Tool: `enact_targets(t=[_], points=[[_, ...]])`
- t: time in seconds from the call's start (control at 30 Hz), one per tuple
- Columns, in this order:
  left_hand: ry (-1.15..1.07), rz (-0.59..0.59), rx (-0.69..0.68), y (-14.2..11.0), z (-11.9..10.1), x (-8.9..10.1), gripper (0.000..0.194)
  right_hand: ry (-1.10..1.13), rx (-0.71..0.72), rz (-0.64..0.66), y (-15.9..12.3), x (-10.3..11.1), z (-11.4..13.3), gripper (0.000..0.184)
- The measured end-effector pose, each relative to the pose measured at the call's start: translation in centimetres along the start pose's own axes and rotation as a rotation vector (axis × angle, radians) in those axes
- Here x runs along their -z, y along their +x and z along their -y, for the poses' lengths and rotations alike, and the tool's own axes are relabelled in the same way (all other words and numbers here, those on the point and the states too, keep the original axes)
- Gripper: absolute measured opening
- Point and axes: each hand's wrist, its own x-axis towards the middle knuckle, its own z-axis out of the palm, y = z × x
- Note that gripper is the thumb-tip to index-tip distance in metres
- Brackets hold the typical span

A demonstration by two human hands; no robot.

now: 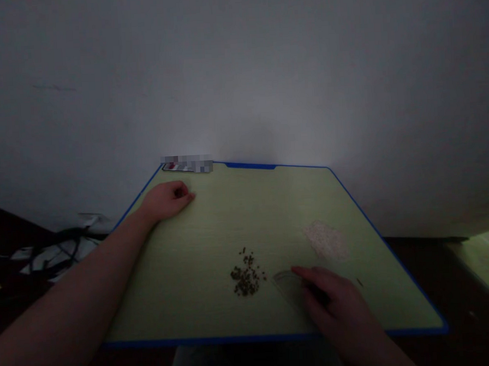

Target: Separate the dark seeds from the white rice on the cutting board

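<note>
Seeds point(246, 274), small and dark, lie in a loose heap on my table point(214, 228), a pale green top with a blue edge, a little toward 6 o'clock from its middle. At about 3 o'clock from that heap sits a second heap, white grains point(326, 240) spread flat and well apart from the dark one. Neither heap sits in any bowl or dish; both lie straight on the table.

My right hand point(336, 304) rests at 5 o'clock, fingers curled down over a clear plastic triangle ruler point(286, 287), pressing it flat. The ruler's free edge points toward the dark seeds and lies just beside them, though in this dim light I cannot tell whether it touches any. One stray seed point(359, 282) lies at 3 o'clock from my knuckles.

My left hand point(169, 199) lies at 10 o'clock on the table, loosely closed into a soft fist with nothing visible in it, forearm stretched along the left edge. Beyond it, at 11 o'clock along the far edge, a flat card-like thing point(186, 165) lies blurred. Off the table at 9 o'clock, dark cables point(55, 250) lie tangled over something white on the floor.
</note>
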Motion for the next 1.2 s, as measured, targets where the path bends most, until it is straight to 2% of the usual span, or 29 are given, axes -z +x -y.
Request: enact_targets(t=[0.4, 0.87, 1.07, 1.2], points=[[-0.005, -0.006, -0.003, 0.04, 0.11, -0.06, 0.037, 0.055, 0.021, 0.042, 0.41, -0.36, 0.46, 0.038], [-0.008, 0.002, -0.003, -0.03, 0.17, 0.02, 0.037, 0.018, -0.079, -0.119, 0.27, -0.29, 0.08, 0.035], [-0.010, 0.003, 0.000, -0.06, 0.00, 0.13, 0.038, 0.033, -0.071, -0.115, 0.01, -0.34, 0.22, 0.035], [-0.016, 0.002, -0.012, -0.07, 0.04, 0.11, 0.038, 0.002, -0.129, -0.161, 0.04, -0.11, -0.24, 0.036]])
